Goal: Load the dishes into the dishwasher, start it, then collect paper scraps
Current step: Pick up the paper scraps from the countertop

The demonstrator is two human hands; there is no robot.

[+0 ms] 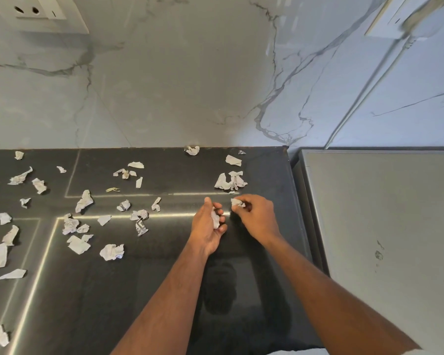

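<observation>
the left hand [207, 226] was cupped palm-up just above the glossy black stone surface [180, 278], its curled fingers forming a grip on a crumpled white paper scrap [215, 218] lying in the palm. the right hand [257, 216], just beside it at 3 o'clock, pinched another small white crumpled scrap [237, 202] between thumb and fingertips, so that grip too was closed on paper. a cluster of torn white paper pieces [230, 181] lay on the surface near the hands at 12 o'clock, and one more crumpled piece [192, 150] sat against the grey-veined white marble wall [190, 73]. many more torn scraps [83, 201] were scattered towards 9 o'clock, across the surface's thin metallic inlay lines [113, 216]. at 3 o'clock, beside the surface's edge, stood a flat grey metal appliance top [382, 213], with a white cable [364, 98] running up the wall to a blurred white plug [420, 19].
</observation>
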